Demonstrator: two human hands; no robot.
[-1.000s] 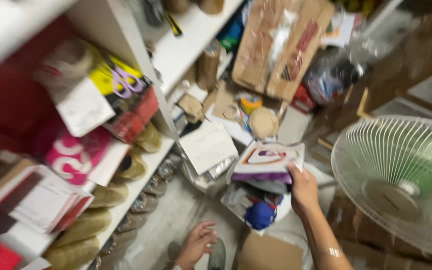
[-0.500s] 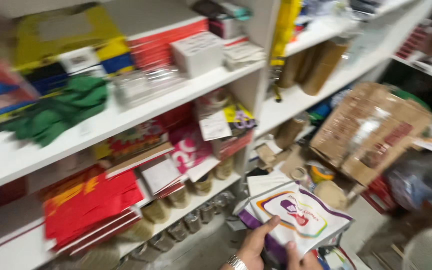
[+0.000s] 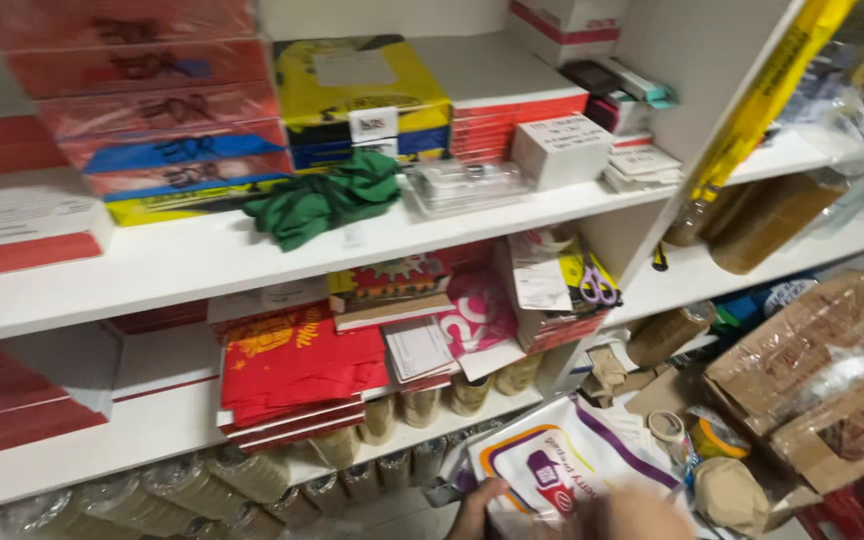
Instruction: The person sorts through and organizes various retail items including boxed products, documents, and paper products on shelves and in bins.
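A white plastic packet (image 3: 564, 455) with a purple and orange print is at the bottom middle of the head view. My left hand (image 3: 476, 506) grips its left edge, thumb on top. My right hand (image 3: 640, 516), blurred, holds its lower right part at the frame's bottom edge. The packet is in front of the lowest part of a white shelf unit (image 3: 202, 262).
The shelves carry red flat packs (image 3: 292, 375), a green cloth (image 3: 327, 200), stacked coloured boxes (image 3: 362, 90) and a pack with purple scissors (image 3: 597, 285). Brown tape rolls (image 3: 212, 480) line the bottom shelf. A film-wrapped cardboard box (image 3: 812, 370) leans at right.
The view has swung up from the floor and fan to the shelves. My left hand has come up and joined my right hand on the packet.
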